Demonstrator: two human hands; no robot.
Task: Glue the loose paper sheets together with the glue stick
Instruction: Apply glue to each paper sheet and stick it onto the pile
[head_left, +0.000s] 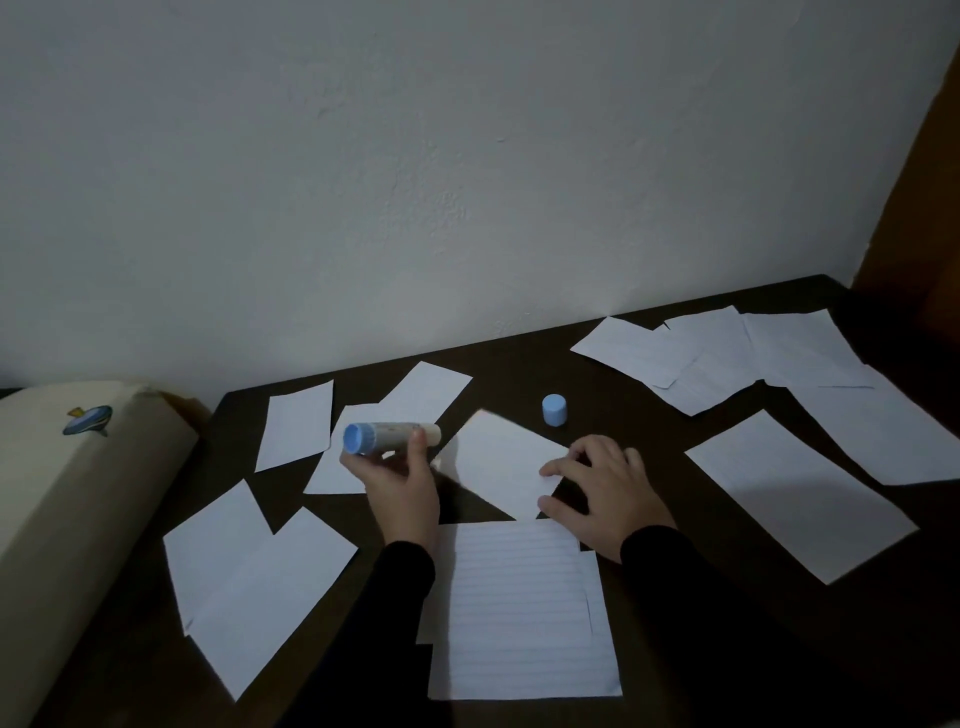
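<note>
Head view: the person's left hand (402, 486) has its fingers curled round an uncapped glue stick (390, 437), lifted just above the dark table (519, 374). The stick lies almost level, its long axis running left to right; the blue twist base faces left and slightly toward the camera, and the pale working end points right at a small white sheet (506, 462) in the middle of the table. The right hand (602, 486) lies flat with fingers spread and relaxed, fingertips pressing the right edge of that sheet; it grips nothing. The sheet's left part looks raised and slightly blurred, so how flat it lies cannot be told. Nearer the person sits a lined sheet stack (519, 608), its top edge just beside the small sheet. The blue cap (554, 409) stands upright on the table just beyond the right hand. Further loose sheets are scattered left (298, 423), near left (249, 587), right (795, 493) and far right (727, 353). A cream cushion (62, 493) with a small fish-like emblem sits at the far left.

Risks, as a judgement: the thin sheet could slide or crease under the glue stroke if the fingertips hold only one edge; glue run past the edge would smear the table; the open stick may dry, and a stray move could knock the cap over so that it rolls.
</note>
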